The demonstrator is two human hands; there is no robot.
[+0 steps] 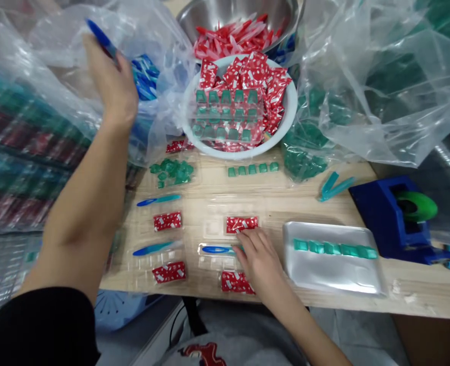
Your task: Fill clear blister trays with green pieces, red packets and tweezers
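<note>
My left hand (pixel 112 81) is raised at the upper left by a clear plastic bag (pixel 57 35), fingers closed on a blue stick (pixel 100 36). My right hand (pixel 261 262) rests low on the wooden table (pixel 286 195), fingers spread flat over a clear plastic tray (pixel 225 239). That tray holds a red packet (pixel 242 223), a blue stick (pixel 217 249) and another red packet (pixel 234 282). A second clear tray to the left carries two blue sticks (pixel 158 200) and two red packets (pixel 167 221).
A white bowl (pixel 289 109) of red packets and a steel bowl (pixel 194 18) of red sticks stand at the back. Green pieces (pixel 173 170) lie loose. A metal tray (pixel 331 274) with green pieces and a blue tape dispenser (pixel 392 218) are on the right. Plastic bags (pixel 381 76) crowd both sides.
</note>
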